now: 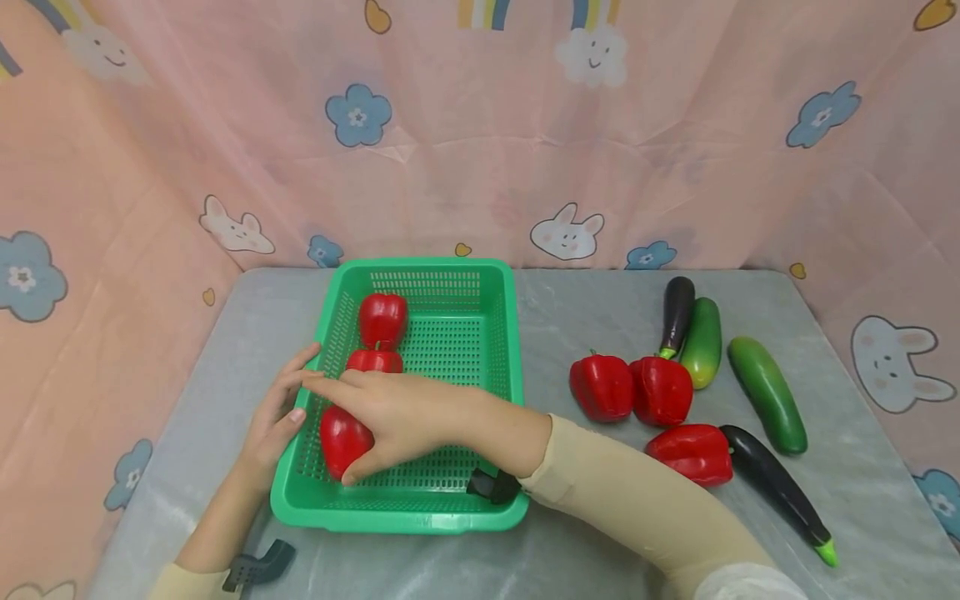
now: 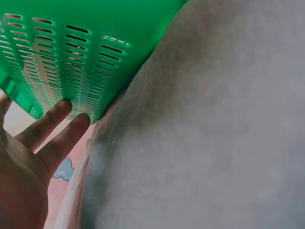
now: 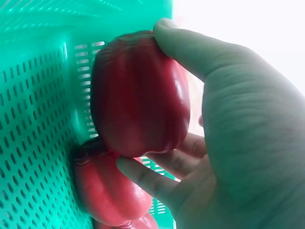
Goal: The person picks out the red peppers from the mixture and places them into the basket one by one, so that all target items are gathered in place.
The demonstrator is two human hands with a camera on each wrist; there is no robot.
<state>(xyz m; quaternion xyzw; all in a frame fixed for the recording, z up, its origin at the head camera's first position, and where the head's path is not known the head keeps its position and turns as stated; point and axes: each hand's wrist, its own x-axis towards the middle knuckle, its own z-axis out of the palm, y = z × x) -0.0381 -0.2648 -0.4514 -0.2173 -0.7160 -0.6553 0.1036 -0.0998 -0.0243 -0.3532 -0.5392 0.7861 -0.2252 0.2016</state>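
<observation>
My right hand [image 1: 405, 417] reaches over the green basket [image 1: 401, 523] and grips a red bell pepper [image 1: 345, 442] near its left side. In the right wrist view, the thumb lies on one end of that bell pepper [image 3: 140, 95] and fingers touch its other end. Two more red bell peppers [image 1: 383, 319] lie farther back along the basket's left wall; the hand partly hides the nearer one. At the outer left wall is my left hand [image 1: 273, 421]. Its fingers [image 2: 62, 138] are spread and fairly straight against the slotted side in the left wrist view.
Right of the basket, on the grey table [image 1: 577, 533], lie several vegetables: three red bell peppers [image 1: 602, 387], two eggplants [image 1: 776, 483] and two green cucumber-like vegetables [image 1: 767, 393]. A pink patterned curtain [image 1: 465, 167] hangs behind and at the sides.
</observation>
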